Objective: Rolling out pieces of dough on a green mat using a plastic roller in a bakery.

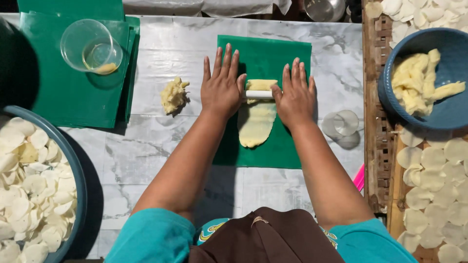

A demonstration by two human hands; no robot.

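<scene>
A strip of pale yellow dough (257, 124) lies flattened on a green plastic sheet (287, 58) spread on the marble table. Across the dough's far end rests a white rolling pin (259, 94). My left hand (222, 85) presses flat on the pin's left end, fingers stretched out. My right hand (295, 95) presses flat on its right end the same way. Most of the pin is hidden under my palms. A thicker, unrolled bit of dough shows just beyond the pin.
A dough lump (173, 95) sits left of the sheet. Stacked green sheets (58, 92) carry a clear plastic cup (91, 46). A clear round cutter (342, 125) lies right. A blue bowl (438, 114) holds dough; a basin (78, 180) and wooden rack (378, 122) hold cut rounds.
</scene>
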